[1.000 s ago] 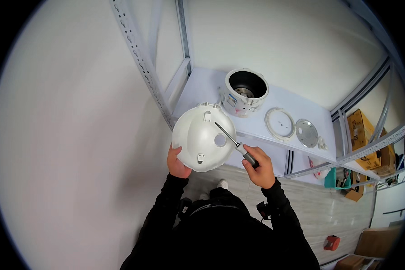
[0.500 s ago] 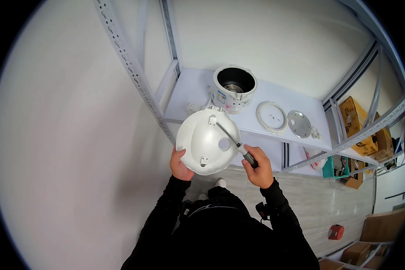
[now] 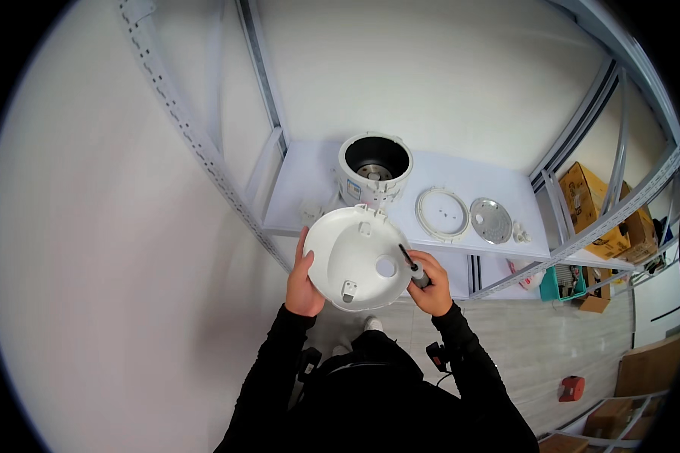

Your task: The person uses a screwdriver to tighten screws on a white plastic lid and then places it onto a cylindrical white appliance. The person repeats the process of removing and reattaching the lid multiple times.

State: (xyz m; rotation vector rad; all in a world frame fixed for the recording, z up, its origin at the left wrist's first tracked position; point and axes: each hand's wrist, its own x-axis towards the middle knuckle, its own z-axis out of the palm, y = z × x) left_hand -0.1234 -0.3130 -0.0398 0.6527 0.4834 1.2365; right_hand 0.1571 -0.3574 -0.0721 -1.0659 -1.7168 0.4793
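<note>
A round white lid shell point(image 3: 338, 260), its hollow inside facing up, is held in front of me. It has a round hole and two small bracket mounts. My left hand point(image 3: 304, 284) grips its left rim, thumb over the edge. In my right hand point(image 3: 433, 288) is a screwdriver point(image 3: 421, 278) with a grey handle, its dark shaft pointing up and left past the lid's right rim. The fingers of that hand are also at the rim; whether they press on it is unclear. Just beyond the lid stands a white rice cooker body point(image 3: 353, 189) with a dark inside.
On the white shelf point(image 3: 468, 170) lie a white ring point(image 3: 421, 214) with several small pieces inside it, a silver perforated disc point(image 3: 492, 221) and small white parts point(image 3: 520, 232). Metal rack posts point(image 3: 196, 143) stand at both sides. Cardboard boxes point(image 3: 585, 200) and a teal basket point(image 3: 551, 284) are at right.
The screwdriver tip has come away from the lid's upper bracket toward the right rim, and my right hand is now at that rim. The lid is slightly lower and further right in view.
</note>
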